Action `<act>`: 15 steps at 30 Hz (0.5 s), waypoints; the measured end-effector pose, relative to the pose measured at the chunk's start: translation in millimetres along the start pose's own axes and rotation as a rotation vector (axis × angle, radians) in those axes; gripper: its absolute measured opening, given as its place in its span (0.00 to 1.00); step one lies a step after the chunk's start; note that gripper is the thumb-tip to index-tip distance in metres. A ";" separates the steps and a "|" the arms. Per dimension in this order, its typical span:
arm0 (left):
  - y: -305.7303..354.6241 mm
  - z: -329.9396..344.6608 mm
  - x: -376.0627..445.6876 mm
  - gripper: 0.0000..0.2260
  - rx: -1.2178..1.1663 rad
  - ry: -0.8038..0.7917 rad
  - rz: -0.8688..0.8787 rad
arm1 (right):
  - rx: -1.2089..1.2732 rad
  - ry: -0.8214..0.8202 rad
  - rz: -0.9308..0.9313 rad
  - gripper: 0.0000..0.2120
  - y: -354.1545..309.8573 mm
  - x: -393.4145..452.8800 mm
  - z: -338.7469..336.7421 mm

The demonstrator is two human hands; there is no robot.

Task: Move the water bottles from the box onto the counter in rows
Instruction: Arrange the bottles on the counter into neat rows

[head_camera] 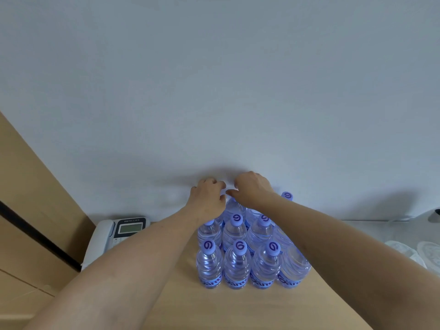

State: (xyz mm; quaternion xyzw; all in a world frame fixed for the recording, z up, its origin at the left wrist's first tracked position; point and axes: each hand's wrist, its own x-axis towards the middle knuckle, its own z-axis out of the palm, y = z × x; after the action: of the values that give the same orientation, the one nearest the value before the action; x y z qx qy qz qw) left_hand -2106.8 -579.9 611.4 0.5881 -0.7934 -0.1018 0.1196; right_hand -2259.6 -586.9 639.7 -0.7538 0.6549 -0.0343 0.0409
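Reaching over 3 rows of water bottles [237, 263], left hand [208, 195] and right hand [252, 188] curl their fingers around back-row bottle tops, hidden beneath them.

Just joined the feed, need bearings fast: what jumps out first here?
A tight block of water bottles with purple caps stands in rows on the wooden counter, centre frame. Both hands, left hand and right hand, reach over them to the back row by the white wall. A desk phone sits at the left.

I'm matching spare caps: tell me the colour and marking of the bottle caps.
Light purple-blue caps, each with a dark purple swirl on top; seen best in the head view, front row.
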 end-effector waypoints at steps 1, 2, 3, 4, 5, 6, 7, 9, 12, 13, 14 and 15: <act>-3.3 -0.7 -1.0 0.16 -0.004 0.001 -0.007 | 0.012 -0.026 -0.005 0.18 -4.8 1.0 0.6; -6.5 -1.3 -1.9 0.16 -0.011 0.000 -0.014 | 0.006 -0.054 -0.001 0.18 -8.8 1.4 1.4; -9.8 -1.7 -3.0 0.16 -0.021 -0.002 -0.019 | -0.017 -0.073 0.002 0.17 -11.8 1.7 2.8; -13.0 -2.4 -4.2 0.16 -0.031 -0.002 -0.022 | -0.039 -0.087 0.005 0.16 -13.9 1.9 4.5; -16.0 -3.2 -5.4 0.16 -0.037 0.000 -0.023 | -0.052 -0.091 0.009 0.15 -15.1 2.8 6.6; -19.1 -4.0 -6.6 0.15 -0.039 0.002 -0.024 | -0.046 -0.093 0.013 0.15 -15.8 3.0 8.2; -22.2 -4.5 -7.7 0.15 -0.039 0.003 -0.025 | -0.036 -0.093 0.015 0.17 -16.1 3.3 9.8; -28.4 -5.7 -9.3 0.15 -0.044 0.003 -0.027 | -0.028 -0.097 0.004 0.21 -17.6 3.2 10.0; -34.7 -6.1 -10.6 0.14 -0.066 0.002 -0.035 | -0.024 -0.102 0.014 0.22 -19.7 1.8 7.4; -35.8 -5.9 -10.8 0.14 -0.074 0.004 -0.036 | -0.022 -0.102 0.015 0.21 -19.9 1.4 7.1; -36.4 -5.8 -10.8 0.14 -0.081 0.004 -0.035 | -0.018 -0.115 0.021 0.20 -20.5 1.3 6.5; -37.0 -5.6 -11.0 0.15 -0.085 0.003 -0.033 | -0.016 -0.128 0.017 0.18 -21.2 1.2 6.6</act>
State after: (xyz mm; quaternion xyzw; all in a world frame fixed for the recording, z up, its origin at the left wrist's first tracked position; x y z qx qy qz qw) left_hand -2068.4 -580.1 604.8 0.5956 -0.7784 -0.1365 0.1441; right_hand -2237.9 -585.0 635.5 -0.7492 0.6576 0.0196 0.0766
